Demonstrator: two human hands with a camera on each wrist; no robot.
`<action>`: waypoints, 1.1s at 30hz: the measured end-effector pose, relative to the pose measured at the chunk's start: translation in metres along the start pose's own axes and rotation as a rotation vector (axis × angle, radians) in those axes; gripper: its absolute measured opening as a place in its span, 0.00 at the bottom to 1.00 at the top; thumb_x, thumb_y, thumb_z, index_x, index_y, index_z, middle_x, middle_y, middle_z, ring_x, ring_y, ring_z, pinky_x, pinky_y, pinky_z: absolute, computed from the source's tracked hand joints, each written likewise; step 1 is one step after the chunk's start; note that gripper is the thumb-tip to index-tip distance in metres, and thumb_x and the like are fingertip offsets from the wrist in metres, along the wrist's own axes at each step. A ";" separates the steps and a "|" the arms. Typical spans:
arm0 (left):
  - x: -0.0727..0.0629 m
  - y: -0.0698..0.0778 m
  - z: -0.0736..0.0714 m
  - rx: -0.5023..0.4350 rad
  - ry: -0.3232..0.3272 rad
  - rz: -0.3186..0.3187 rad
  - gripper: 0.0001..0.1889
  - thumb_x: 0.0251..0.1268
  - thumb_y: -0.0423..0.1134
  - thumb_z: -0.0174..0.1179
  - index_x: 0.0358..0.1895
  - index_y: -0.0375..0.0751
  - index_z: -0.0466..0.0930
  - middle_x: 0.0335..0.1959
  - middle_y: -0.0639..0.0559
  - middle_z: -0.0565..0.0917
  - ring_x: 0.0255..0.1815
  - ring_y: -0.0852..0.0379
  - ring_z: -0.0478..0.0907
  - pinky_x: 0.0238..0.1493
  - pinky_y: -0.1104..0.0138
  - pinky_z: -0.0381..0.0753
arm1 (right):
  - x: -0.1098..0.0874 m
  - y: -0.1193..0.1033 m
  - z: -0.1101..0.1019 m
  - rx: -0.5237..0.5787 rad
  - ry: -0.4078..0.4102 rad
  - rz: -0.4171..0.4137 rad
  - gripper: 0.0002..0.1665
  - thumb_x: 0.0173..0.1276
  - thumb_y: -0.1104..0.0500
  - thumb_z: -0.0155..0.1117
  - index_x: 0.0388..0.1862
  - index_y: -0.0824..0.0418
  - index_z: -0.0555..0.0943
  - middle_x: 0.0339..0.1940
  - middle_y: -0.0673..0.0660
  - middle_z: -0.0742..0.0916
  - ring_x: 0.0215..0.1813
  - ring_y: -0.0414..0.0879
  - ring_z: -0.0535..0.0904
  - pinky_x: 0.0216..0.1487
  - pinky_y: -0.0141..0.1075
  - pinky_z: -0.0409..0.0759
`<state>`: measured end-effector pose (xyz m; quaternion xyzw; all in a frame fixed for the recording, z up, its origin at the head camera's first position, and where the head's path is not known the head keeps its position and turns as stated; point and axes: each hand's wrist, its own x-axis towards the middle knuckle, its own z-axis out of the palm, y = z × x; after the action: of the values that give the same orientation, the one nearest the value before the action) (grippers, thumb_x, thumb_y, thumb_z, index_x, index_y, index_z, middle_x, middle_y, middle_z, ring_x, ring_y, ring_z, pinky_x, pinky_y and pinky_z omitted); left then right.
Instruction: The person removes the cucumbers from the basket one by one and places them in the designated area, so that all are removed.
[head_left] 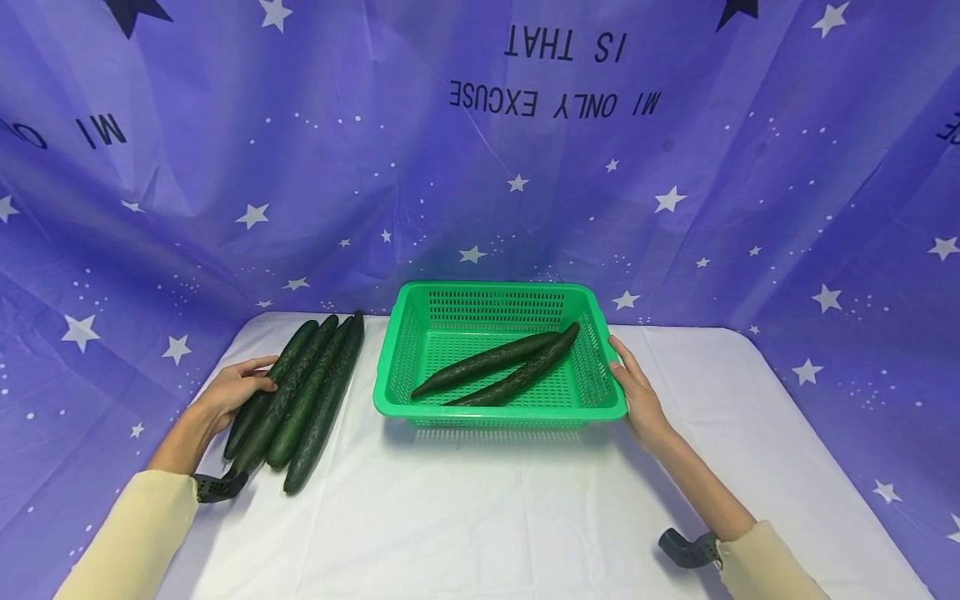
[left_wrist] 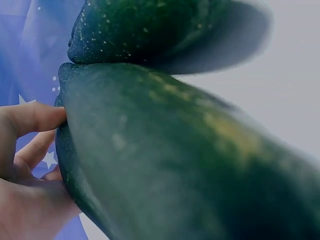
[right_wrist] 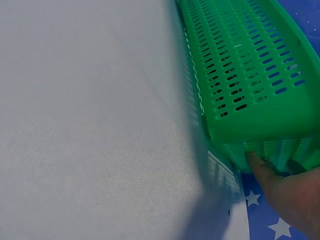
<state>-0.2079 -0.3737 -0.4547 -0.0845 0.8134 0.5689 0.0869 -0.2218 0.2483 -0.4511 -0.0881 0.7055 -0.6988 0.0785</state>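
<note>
On the left, my left hand (head_left: 234, 392) grips the outermost cucumber (head_left: 302, 337) of a bunch of several long dark green ones lying side by side. Its thumb and fingers lie at that cucumber's side; in the left wrist view, nearby cucumbers (left_wrist: 150, 150) fill most of the picture. A green plastic basket (head_left: 498, 412) with slotted walls stands in the middle, two cucumbers (head_left: 487, 360) lying slanted inside it. At the basket's right end, my right hand (head_left: 641, 402) rests its fairly straight fingers against the outer wall under the rim, as the right wrist view also shows.
A white cloth (head_left: 480, 517) covers the table. Behind it and at both sides hangs a purple-blue curtain (head_left: 420, 192) with stars and upside-down lettering. Each wrist wears a black camera mount (head_left: 221, 487).
</note>
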 end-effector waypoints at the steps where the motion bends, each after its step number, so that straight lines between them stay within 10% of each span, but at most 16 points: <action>1: -0.001 0.000 0.000 0.014 -0.003 -0.001 0.38 0.64 0.26 0.56 0.76 0.25 0.50 0.53 0.35 0.74 0.36 0.65 0.77 0.36 0.66 0.82 | 0.000 0.000 0.000 0.003 -0.004 0.000 0.35 0.85 0.47 0.37 0.84 0.45 0.42 0.76 0.62 0.60 0.56 0.44 0.73 0.51 0.31 0.76; 10: -0.008 0.010 -0.002 0.288 -0.001 0.056 0.35 0.67 0.31 0.57 0.74 0.23 0.55 0.62 0.19 0.68 0.50 0.49 0.75 0.41 0.68 0.76 | 0.000 0.000 -0.001 0.009 -0.012 -0.008 0.35 0.84 0.46 0.38 0.84 0.45 0.42 0.76 0.62 0.60 0.56 0.44 0.74 0.51 0.31 0.76; 16: -0.004 0.009 -0.006 0.297 0.000 0.082 0.34 0.70 0.32 0.55 0.74 0.20 0.52 0.58 0.23 0.76 0.43 0.67 0.73 0.44 0.72 0.73 | 0.001 0.000 -0.001 -0.001 -0.018 -0.014 0.35 0.84 0.46 0.38 0.84 0.45 0.42 0.78 0.61 0.58 0.59 0.45 0.72 0.53 0.31 0.75; 24: -0.003 0.024 -0.001 0.215 0.103 0.129 0.33 0.72 0.32 0.51 0.75 0.23 0.50 0.66 0.17 0.62 0.67 0.26 0.63 0.65 0.40 0.62 | 0.001 0.000 -0.001 0.014 -0.014 -0.002 0.35 0.84 0.46 0.38 0.84 0.45 0.42 0.76 0.62 0.60 0.55 0.42 0.75 0.50 0.31 0.77; 33: -0.008 0.062 0.034 0.174 0.170 0.295 0.29 0.78 0.36 0.51 0.76 0.30 0.57 0.67 0.27 0.69 0.68 0.33 0.66 0.63 0.49 0.70 | -0.001 -0.001 -0.001 0.026 -0.019 0.000 0.35 0.85 0.46 0.37 0.84 0.46 0.42 0.74 0.64 0.62 0.51 0.42 0.77 0.47 0.31 0.78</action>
<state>-0.2132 -0.3208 -0.4082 -0.0043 0.8675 0.4939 -0.0595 -0.2215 0.2494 -0.4497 -0.0937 0.6955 -0.7071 0.0863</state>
